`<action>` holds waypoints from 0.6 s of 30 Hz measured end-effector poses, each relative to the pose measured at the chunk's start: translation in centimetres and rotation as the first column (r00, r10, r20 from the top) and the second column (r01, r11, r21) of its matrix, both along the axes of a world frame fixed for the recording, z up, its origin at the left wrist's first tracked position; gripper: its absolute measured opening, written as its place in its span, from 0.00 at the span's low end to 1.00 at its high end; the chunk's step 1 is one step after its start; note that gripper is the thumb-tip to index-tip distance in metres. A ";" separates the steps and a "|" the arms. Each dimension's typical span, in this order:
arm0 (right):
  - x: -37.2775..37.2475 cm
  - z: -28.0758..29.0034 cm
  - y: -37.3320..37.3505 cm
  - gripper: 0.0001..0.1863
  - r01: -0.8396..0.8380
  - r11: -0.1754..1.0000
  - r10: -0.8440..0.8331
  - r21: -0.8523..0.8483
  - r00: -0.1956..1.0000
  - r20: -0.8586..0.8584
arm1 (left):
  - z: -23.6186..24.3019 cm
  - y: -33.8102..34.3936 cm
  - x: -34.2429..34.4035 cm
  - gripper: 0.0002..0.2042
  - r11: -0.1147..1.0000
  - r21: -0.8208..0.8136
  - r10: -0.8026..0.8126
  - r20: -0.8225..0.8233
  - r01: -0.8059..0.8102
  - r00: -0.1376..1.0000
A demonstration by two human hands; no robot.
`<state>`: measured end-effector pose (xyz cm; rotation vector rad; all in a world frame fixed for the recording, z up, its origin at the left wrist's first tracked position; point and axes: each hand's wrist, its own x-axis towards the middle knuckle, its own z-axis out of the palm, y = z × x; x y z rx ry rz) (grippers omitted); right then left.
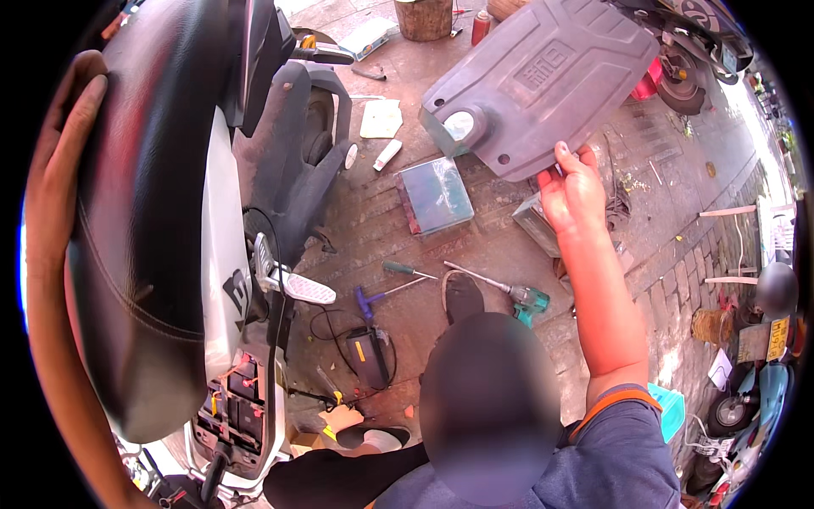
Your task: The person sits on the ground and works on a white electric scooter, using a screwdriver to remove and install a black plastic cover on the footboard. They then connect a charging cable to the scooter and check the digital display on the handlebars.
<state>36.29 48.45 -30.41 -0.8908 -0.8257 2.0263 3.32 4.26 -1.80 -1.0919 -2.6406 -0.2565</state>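
At the upper right, my right hand [575, 191] pinches the lower edge of a large grey plastic cover panel [585, 81], held up above the ground. The panel has ribs, holes at its corner and a rounded bulge. On the far left, my left hand [72, 140] grips the outer edge of a black scooter seat [144, 220]; some of its fingers are hidden behind the seat. Below that seat, the scooter's battery compartment [233, 407] lies uncovered, showing dark batteries with red and yellow parts. White bodywork [222, 254] runs beside the seat.
On the paving lie a square box [439, 195], a green-handled screwdriver [400, 267], a T-handle tool [369, 301], a teal power tool [527, 301] and a black corded box [368, 358]. A wooden stump [424, 19] stands at the back. Parked two-wheelers [750, 407] line the right.
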 end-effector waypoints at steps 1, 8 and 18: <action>3.7 1.0 -0.5 0.17 0.011 0.999 -0.012 -0.036 1.000 -0.010 | 0.1 2.8 5.0 0.24 0.995 -0.006 -0.100 -0.080 0.100 0.992; 19.9 8.5 -5.3 0.17 -0.137 0.950 0.082 -0.282 0.977 -0.198 | 2.9 -1.7 30.7 0.18 0.981 0.123 -0.167 0.165 0.147 0.972; 32.3 18.2 -24.6 0.23 -0.626 0.776 0.550 -0.078 0.731 -0.403 | -5.6 -7.5 52.8 0.47 0.625 0.578 -0.701 0.711 -0.524 -0.052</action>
